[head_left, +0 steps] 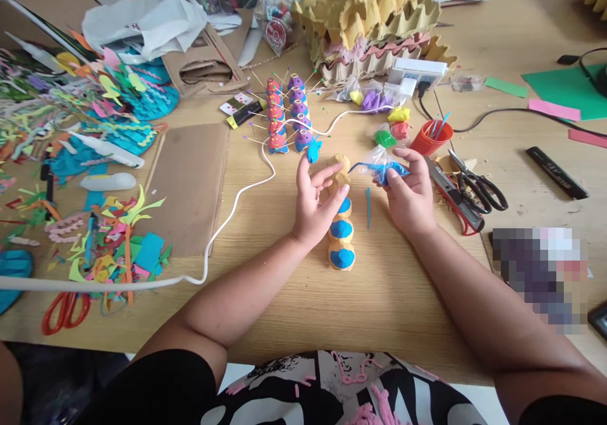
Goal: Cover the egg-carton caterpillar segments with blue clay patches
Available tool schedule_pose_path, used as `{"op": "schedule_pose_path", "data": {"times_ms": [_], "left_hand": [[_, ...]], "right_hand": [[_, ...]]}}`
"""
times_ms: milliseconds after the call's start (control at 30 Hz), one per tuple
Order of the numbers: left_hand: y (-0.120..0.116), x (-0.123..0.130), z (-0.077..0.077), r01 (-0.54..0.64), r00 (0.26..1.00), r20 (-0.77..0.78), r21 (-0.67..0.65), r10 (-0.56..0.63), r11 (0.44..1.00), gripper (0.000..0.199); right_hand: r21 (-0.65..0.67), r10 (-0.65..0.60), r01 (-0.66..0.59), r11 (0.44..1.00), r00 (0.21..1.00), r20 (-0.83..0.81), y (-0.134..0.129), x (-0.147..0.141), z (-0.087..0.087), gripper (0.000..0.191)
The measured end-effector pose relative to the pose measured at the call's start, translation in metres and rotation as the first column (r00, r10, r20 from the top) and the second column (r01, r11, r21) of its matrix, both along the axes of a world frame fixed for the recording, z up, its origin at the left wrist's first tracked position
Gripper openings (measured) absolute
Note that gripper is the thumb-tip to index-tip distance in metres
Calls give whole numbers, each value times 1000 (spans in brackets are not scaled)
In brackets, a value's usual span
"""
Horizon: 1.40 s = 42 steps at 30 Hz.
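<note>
A strip of yellow egg-carton cups [342, 229] lies in front of me, its nearer cups coated with blue clay. My left hand [315, 203] is beside the far cups, with a lump of blue clay [313, 150] stuck on its raised index fingertip; its other fingers are spread. Pinched in my right hand [411, 191] is a small clear bag of blue clay [383, 171], with a thin blue strand reaching left from it. A slim blue tool [368, 208] rests on the table between the hands.
Two finished caterpillar-like rows, one red [275, 115] and one purple [298, 109], stand farther back. Scissors [478, 184], a cutter [458, 197] and an orange cup [431, 137] are at right. A white cable [237, 200] crosses the left side, near paper scraps [123, 241] and cardboard [187, 188].
</note>
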<state>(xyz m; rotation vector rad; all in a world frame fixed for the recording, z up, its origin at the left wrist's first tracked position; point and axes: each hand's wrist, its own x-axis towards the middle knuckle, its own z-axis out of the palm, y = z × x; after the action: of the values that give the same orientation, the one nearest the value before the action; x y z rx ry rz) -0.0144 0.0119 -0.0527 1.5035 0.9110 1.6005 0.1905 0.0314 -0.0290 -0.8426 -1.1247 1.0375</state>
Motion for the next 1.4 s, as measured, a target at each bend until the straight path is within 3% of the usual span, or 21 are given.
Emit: {"op": "schedule_pose_path", "data": {"times_ms": [167,333,467,633,767,1000,1167,1400], "left_hand": [[2,3,-4,-4,998,-67,79,10,997,85],[7,2,-3,-71,997,10,9,71,997,74],[7,2,0,-101,993,66,26,99,995,67],[5,4,4,-92,992,83,28,90,995,45],[1,3,6,-74,995,73,38,71,997,38],[-8,-1,13,-58,998,-23,22,59,998,42],[-8,1,17,59,998,30,16,-59,998,40],[-5,-3,17,179,983,25,21,-179,984,56]], "right_hand": [[-6,105,-105,994,992,65,-3,0,0,48],[-34,108,-106,994,992,64,-2,1,-2,48],[-25,73,-71,997,990,124,-3,0,-1,49],[6,100,-103,995,972,213,-7,-1,3,42],[21,96,-104,994,966,239,-8,-1,2,41],[91,50,-90,992,926,373,-9,-3,0,41],[122,42,-102,987,908,417,-12,-3,2,38],[112,75,-137,984,897,435,-15,-4,7,41]]}}
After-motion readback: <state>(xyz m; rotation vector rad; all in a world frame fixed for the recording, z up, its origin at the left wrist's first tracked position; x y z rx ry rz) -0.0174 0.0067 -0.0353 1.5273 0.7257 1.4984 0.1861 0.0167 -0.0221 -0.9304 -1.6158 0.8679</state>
